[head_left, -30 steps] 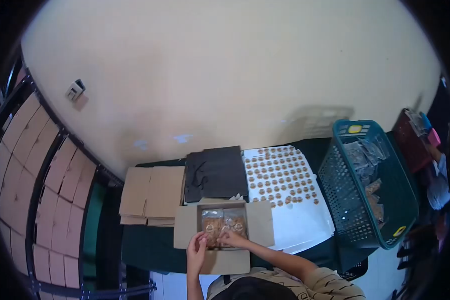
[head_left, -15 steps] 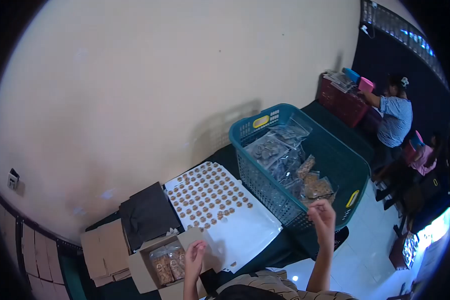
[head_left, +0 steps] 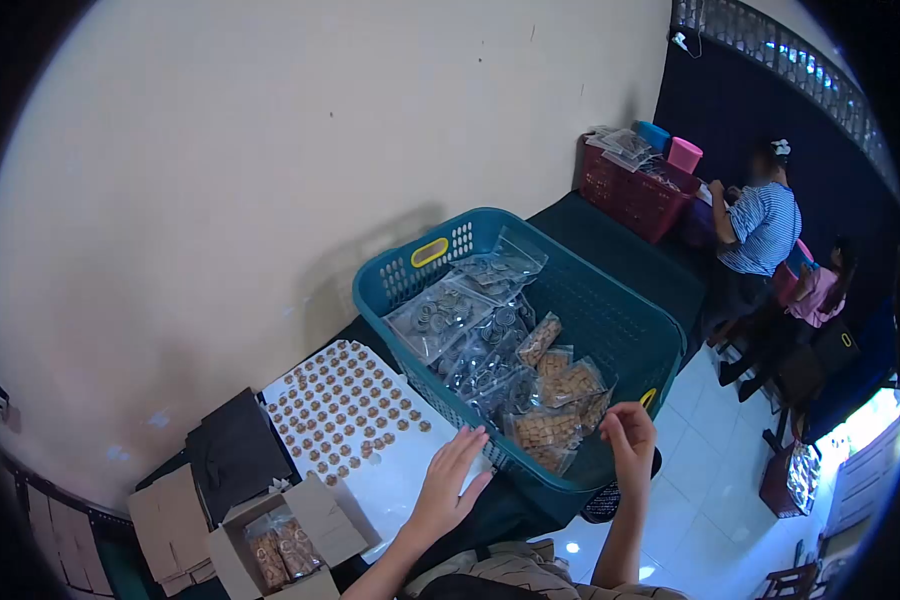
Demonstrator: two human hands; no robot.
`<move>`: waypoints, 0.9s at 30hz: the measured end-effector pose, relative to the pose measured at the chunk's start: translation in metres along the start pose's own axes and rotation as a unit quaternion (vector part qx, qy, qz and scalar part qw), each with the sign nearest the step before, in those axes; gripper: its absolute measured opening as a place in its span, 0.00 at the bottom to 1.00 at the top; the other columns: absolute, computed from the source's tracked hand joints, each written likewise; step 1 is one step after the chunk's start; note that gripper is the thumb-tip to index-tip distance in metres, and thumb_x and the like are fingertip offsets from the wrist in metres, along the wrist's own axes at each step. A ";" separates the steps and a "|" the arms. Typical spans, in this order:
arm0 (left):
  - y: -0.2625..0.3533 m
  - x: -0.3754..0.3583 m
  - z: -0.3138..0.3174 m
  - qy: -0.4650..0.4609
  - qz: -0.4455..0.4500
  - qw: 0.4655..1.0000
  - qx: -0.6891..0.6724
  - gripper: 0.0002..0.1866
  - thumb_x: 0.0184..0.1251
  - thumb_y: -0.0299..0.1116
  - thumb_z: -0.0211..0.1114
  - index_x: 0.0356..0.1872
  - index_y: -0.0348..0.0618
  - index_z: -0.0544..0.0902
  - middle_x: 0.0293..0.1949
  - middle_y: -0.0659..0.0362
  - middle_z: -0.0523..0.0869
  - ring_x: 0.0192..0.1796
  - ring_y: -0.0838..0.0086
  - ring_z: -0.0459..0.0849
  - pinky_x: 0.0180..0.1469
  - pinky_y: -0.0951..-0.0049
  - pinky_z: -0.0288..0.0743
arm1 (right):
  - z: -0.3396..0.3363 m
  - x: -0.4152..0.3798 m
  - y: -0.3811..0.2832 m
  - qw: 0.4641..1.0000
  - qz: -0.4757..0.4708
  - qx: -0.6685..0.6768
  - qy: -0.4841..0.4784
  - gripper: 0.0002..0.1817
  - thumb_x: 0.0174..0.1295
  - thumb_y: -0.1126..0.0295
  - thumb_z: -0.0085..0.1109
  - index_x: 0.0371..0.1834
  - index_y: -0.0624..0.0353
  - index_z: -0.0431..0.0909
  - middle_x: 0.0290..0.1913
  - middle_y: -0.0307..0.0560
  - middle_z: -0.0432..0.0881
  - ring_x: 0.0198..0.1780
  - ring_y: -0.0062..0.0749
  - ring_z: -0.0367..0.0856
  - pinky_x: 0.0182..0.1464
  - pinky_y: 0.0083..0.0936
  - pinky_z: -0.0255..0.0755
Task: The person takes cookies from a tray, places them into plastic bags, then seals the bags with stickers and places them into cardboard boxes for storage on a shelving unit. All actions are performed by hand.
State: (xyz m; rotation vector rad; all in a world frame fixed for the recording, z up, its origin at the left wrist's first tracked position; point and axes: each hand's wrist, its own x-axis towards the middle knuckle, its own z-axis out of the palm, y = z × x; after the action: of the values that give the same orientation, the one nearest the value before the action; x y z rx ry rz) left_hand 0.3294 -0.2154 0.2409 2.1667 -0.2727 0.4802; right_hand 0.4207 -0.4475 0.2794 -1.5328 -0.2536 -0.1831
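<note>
Basket (head_left: 610, 330) of snack bags (head_left: 545, 430) stands at the tabletop's right edge, left hand (head_left: 450, 485) spread flat by its rim, right hand (head_left: 630, 435) loosely curled and empty above; a careless grab could crush bags.

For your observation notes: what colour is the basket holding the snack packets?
Teal basket, with yellow handle grips; head view.

Beige shirt with dark stripes; forearms bare.
</note>
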 end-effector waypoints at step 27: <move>-0.003 0.010 0.047 0.039 -0.030 0.998 0.031 0.19 0.55 0.24 0.61 0.50 0.44 0.75 0.55 0.55 0.75 0.63 0.50 0.64 0.62 0.58 0.60 | 0.043 0.114 0.240 0.448 -0.006 -0.613 -0.650 0.34 0.33 0.68 0.69 0.50 0.62 0.72 0.36 0.53 0.81 0.38 0.47 0.80 0.37 0.36 0.74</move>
State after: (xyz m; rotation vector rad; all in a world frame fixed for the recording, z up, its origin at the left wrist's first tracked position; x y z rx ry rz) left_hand 0.3514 -0.2516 0.2174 2.2043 -0.1521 0.5441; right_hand 0.5941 -0.3920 0.0814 -2.8421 -1.6587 1.2038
